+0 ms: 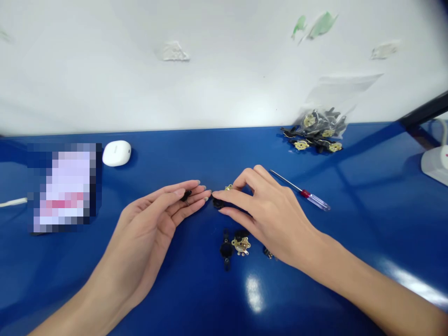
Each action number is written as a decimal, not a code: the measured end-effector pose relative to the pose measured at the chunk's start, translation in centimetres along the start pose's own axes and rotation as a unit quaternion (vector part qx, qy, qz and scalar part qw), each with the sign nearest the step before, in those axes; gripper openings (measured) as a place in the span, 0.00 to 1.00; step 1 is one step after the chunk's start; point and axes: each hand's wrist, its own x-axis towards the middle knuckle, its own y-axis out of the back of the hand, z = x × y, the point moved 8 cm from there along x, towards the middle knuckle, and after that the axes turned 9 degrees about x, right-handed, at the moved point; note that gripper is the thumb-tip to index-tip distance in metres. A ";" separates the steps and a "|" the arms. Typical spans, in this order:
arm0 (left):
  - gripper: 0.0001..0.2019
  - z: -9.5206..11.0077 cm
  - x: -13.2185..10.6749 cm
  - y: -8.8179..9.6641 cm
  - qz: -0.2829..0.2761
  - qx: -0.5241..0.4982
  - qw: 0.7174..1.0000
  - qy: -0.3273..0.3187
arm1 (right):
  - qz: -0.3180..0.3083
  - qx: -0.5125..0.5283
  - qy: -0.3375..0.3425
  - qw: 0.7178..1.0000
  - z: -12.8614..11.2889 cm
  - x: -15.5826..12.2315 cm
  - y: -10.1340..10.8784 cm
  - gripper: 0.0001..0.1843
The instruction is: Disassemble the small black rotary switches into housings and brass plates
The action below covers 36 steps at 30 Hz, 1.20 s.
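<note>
A: In the head view, what are the two hands doing?

B: Both are hovering low over the blue surface (pixel 175 289) near the middle of the frame, fingertips almost meeting. The left hand (pixel 154 217) is turning its palm partly upward and pinching a small black piece (pixel 186 195) between the thumb and nearly straight fingers.

A: And the right hand?

B: The right hand (pixel 269 214) is reaching in from the lower right, palm down. Its forefinger and thumb are closing narrowly on a black part (pixel 217 203) that is sitting on the surface just right of the left fingertips. A brass-coloured bit (pixel 228 187) is peeking out just above the forefinger. I cannot tell whether it is joined to the black part.

A: Is anything lying loose near them?

B: Toward the lower middle, below the right hand's fingers, a black ring (pixel 226 249) and a gold-coloured disc (pixel 241 244) are lying just beside each other. A small dark bit (pixel 268 253) is showing at the edge of the right wrist.

A: What is sitting farther off?

B: A screwdriver (pixel 304 192) with a clear handle is lying just right of the right hand, its shaft slanting toward the upper left. A clear bag (pixel 320 128) of black and gold parts is resting at the upper right. A white oval case (pixel 116 153) is sitting at the upper left beside a blurred patch (pixel 65 186), and a white device (pixel 436 163) is showing at the right edge.
</note>
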 end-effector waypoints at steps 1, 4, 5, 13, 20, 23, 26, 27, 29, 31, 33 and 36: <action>0.06 0.0 0.0 0.0 0.000 0.001 1.000 0.000 | 0.001 0.001 0.000 1.000 0.0 0.0 0.0 0.11; 0.06 -0.1 0.1 0.1 0.002 0.001 1.000 -0.001 | 0.001 0.001 -0.003 1.000 0.1 0.1 0.1 0.11; 0.06 -0.2 0.2 0.2 0.003 0.001 1.000 -0.003 | -0.001 0.000 -0.006 1.000 0.1 0.1 0.1 0.11; 0.08 -0.2 0.2 0.3 0.009 0.010 1.000 -0.014 | 0.007 -0.002 -0.015 1.000 0.2 0.3 0.2 0.10; 0.08 0.1 0.1 -0.2 -0.002 0.002 1.000 -0.011 | 0.031 0.047 -0.013 0.998 0.5 0.1 1.4 0.13; 0.11 0.3 -0.5 -0.9 -0.045 -0.012 0.999 -0.010 | 0.096 0.102 -0.001 0.990 0.1 0.0 3.0 0.12; 0.15 0.0 -1.3 -2.0 -0.109 -0.048 0.993 0.015 | 0.131 0.148 0.025 0.980 -0.8 -0.2 3.8 0.09; 0.16 -0.2 -1.6 -2.4 -0.129 -0.059 0.990 0.028 | 0.132 0.149 0.030 0.980 -1.1 -0.3 3.8 0.08; 0.16 -0.6 -2.1 -2.8 -0.157 -0.075 0.984 0.050 | 0.123 0.133 0.036 0.983 -1.6 -0.4 3.5 0.08; 0.16 -0.9 -2.4 -3.1 -0.172 -0.083 0.980 0.062 | 0.109 0.115 0.039 0.987 -1.9 -0.5 3.2 0.08; 0.16 -1.1 -2.5 -3.1 -0.178 -0.088 0.978 0.066 | 0.098 0.111 0.036 0.988 -1.8 -0.5 2.9 0.07; 0.16 -1.0 -2.3 -3.1 -0.192 -0.086 0.976 0.059 | 0.092 0.121 0.027 0.988 -1.5 -0.6 2.7 0.05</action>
